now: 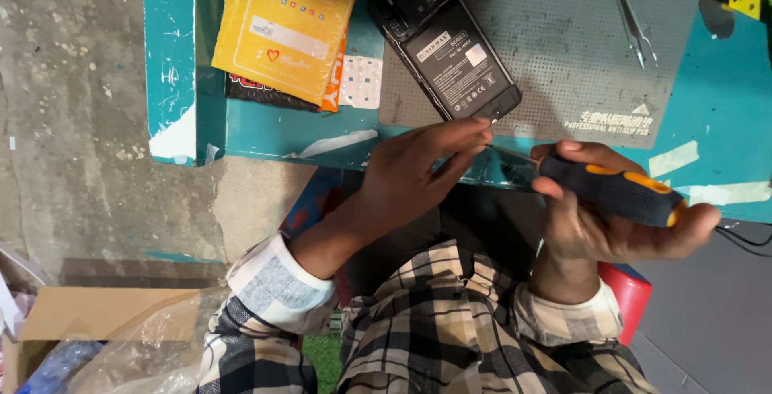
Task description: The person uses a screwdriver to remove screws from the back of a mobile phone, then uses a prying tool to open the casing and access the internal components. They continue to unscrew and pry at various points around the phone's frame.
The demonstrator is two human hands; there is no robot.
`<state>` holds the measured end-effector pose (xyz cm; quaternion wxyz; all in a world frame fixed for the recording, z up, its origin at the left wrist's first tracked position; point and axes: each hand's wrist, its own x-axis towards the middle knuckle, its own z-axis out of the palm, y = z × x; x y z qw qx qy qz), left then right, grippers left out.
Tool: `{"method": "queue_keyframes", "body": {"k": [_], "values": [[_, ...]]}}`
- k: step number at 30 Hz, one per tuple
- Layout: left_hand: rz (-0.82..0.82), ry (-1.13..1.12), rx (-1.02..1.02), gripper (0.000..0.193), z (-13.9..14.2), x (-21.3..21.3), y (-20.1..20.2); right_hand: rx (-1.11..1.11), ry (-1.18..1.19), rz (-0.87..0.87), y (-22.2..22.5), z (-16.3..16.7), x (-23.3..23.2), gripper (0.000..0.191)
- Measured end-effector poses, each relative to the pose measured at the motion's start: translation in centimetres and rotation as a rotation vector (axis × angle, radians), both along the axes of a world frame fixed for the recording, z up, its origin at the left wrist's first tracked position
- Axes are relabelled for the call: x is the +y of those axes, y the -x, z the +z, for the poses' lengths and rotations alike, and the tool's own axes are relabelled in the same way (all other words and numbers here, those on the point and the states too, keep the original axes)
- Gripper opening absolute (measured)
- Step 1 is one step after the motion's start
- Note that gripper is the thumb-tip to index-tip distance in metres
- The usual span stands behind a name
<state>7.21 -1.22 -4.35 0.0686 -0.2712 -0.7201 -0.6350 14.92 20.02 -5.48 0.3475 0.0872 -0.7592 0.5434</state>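
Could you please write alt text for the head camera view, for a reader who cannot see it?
The right hand holds a black and orange screwdriver, its tip at the left hand fingers, before an opened black phone on a grey mat.

Yellow packet [285, 24], tweezers [633, 16], grey mat [579, 48], cardboard box [96, 313].

Yellow flat package [285, 20] lies left of phone's white-labelled black battery [462, 68].

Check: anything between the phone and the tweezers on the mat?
Nothing: in the head view, only bare grey mat lies between the phone and the tweezers.
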Motion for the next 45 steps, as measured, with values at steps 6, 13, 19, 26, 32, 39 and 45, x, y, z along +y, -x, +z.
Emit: {"method": "queue_keyframes", "body": {"k": [6, 13, 19, 26, 32, 39, 45], "values": [[-0.030, 0.075, 0.127, 0.026, -0.1, 0.0, 0.0, -0.271, 0.876, 0.632, -2.3, -1.6, 3.1, 0.111], [-0.031, 0.016, 0.021, 0.035, 0.2, 0.0, -0.1, -0.208, 0.763, 0.612, -3.3, -2.6, 3.6, 0.116], [-0.027, 0.037, 0.019, 0.036, 0.1, -0.1, -0.1, 0.094, 0.173, 0.288, -1.2, -2.6, 0.0, 0.057], [0.041, 0.128, 0.137, 0.028, 0.0, 0.4, 0.1, 0.015, -0.048, -0.085, -0.5, -1.5, -2.9, 0.112], [0.002, 0.249, 0.136, 0.038, 0.5, 0.1, 0.5, 0.113, -0.054, -0.117, 2.1, -1.3, -2.6, 0.107], [-0.030, 0.299, 0.141, 0.049, 0.7, -0.1, 0.6, 0.017, -0.157, -0.106, 2.3, -0.6, -2.2, 0.106], [-0.007, 0.325, 0.114, 0.051, 1.0, -0.1, 0.3, 0.065, -0.224, -0.075, 3.1, -0.2, -2.3, 0.106]]}}
